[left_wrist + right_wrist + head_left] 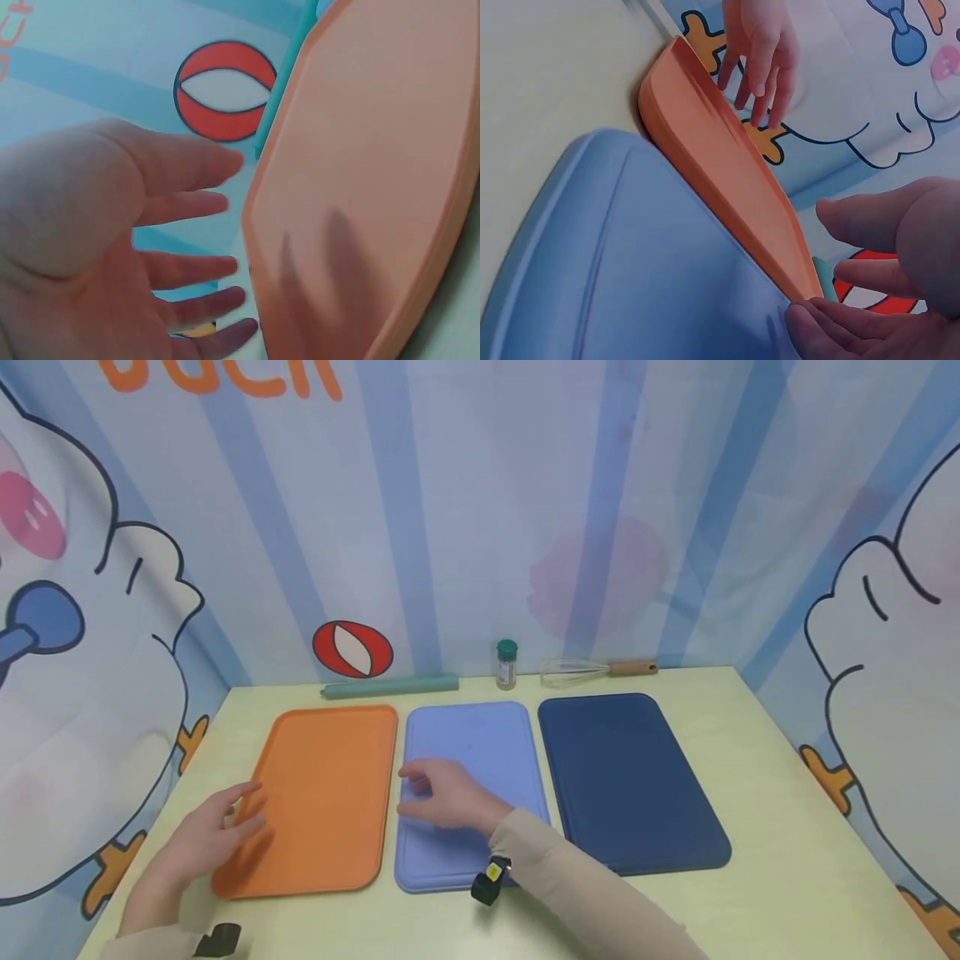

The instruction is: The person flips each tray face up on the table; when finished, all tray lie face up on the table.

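Observation:
My left hand (204, 833) hovers at the left edge of an orange tray (322, 802), its fingers apart and nothing between them. Two finger shadows fall on that tray in the left wrist view. Over the light blue tray (480, 735) is my right hand (446, 793), fingertips pointing at the gap beside the orange tray. Its thumb and fingers are loosely bent and spread, holding nothing. In the right wrist view the light blue tray (667, 262) lies below the right hand (885, 277), and the left hand (765, 60) shows above the orange tray's far side.
Right of the light blue tray lies a dark blue tray (630, 785). Along the table's back edge lie a green rolling pin (393, 687), a small green-capped jar (506, 667) and a whisk (596, 671). A printed curtain (487, 527) hangs behind the table (780, 827).

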`<action>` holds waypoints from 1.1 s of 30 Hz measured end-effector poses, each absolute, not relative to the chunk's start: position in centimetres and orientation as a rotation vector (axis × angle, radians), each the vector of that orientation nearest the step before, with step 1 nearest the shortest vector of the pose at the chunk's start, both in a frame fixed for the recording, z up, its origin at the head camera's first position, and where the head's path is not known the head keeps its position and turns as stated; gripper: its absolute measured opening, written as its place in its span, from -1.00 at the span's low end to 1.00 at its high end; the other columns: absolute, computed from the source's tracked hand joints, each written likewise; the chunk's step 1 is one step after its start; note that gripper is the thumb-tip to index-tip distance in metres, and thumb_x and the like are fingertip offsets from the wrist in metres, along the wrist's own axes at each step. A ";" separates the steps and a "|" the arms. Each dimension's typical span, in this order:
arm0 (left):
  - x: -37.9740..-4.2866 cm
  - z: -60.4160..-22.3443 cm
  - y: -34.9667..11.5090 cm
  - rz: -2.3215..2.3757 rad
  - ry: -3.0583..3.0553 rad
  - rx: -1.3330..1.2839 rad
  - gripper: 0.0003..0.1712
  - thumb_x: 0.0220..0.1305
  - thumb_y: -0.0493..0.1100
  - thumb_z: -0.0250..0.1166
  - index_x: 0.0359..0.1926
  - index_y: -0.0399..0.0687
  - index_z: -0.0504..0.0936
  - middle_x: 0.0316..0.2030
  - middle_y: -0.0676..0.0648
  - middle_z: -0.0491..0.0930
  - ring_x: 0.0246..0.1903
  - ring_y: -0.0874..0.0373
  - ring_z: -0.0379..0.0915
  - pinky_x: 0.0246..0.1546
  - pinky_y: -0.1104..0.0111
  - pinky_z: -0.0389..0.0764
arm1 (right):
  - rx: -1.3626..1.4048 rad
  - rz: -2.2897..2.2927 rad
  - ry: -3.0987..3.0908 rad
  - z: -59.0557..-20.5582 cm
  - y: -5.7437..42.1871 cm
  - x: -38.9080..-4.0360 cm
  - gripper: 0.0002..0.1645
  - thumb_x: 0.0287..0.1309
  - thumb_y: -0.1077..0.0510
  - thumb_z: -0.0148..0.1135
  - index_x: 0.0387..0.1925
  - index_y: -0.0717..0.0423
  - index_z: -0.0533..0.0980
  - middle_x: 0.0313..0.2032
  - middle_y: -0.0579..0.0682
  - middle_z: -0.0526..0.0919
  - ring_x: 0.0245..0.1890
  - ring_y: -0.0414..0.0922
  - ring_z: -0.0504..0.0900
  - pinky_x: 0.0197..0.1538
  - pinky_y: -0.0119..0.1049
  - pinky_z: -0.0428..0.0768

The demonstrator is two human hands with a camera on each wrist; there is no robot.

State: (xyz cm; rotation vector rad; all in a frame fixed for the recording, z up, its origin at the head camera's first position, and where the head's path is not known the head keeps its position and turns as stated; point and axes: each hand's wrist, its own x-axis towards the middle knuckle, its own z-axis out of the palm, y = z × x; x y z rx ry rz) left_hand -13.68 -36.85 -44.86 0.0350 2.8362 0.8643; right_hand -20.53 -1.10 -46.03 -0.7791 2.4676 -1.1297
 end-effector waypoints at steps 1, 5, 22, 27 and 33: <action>-13.7 -44.9 -36.6 0.869 2.864 0.053 -0.24 0.58 -0.03 0.22 0.53 -0.43 0.21 0.45 -0.61 0.17 0.32 -0.65 0.22 0.20 -0.38 0.42 | -0.769 -1.143 2.468 -46.2 -0.8 -20.6 -0.35 0.31 0.01 0.45 0.37 0.09 0.53 0.26 0.01 0.66 0.20 -0.10 0.66 0.19 -0.31 0.61; -13.5 -44.5 -35.2 0.959 2.947 0.133 -0.30 0.57 -0.07 0.23 0.52 -0.38 0.27 0.46 -0.58 0.21 0.34 -0.59 0.25 0.21 -0.37 0.43 | -0.754 -1.178 2.472 -46.6 0.3 -21.1 -0.36 0.32 0.01 0.45 0.36 0.08 0.54 0.26 0.01 0.66 0.21 -0.06 0.66 0.20 -0.26 0.62; -14.1 -45.4 -28.2 1.295 2.875 0.421 -0.44 0.47 -0.27 0.33 0.42 -0.20 0.46 0.38 -0.28 0.50 0.16 -0.27 0.62 0.07 -0.03 0.69 | -0.682 -1.305 2.527 -46.9 5.7 -21.8 -0.43 0.37 0.07 0.40 0.32 0.17 0.55 0.28 0.13 0.63 0.25 0.09 0.62 0.24 0.02 0.61; -13.9 -46.0 -26.5 1.339 2.810 0.449 -0.40 0.45 -0.28 0.35 0.44 -0.19 0.45 0.38 -0.26 0.51 0.18 -0.24 0.63 0.09 0.04 0.69 | -0.630 -1.270 2.563 -46.9 7.2 -21.9 -0.44 0.38 0.05 0.40 0.33 0.11 0.55 0.28 0.11 0.62 0.27 0.09 0.60 0.21 0.03 0.62; -14.0 -45.9 -24.2 1.350 2.715 0.427 -0.36 0.47 -0.22 0.34 0.49 -0.17 0.40 0.39 -0.28 0.50 0.23 -0.27 0.59 0.14 -0.03 0.66 | -0.524 -1.249 2.648 -46.4 8.8 -22.1 -0.45 0.35 0.05 0.43 0.31 0.06 0.58 0.29 0.11 0.61 0.27 0.11 0.61 0.22 0.05 0.62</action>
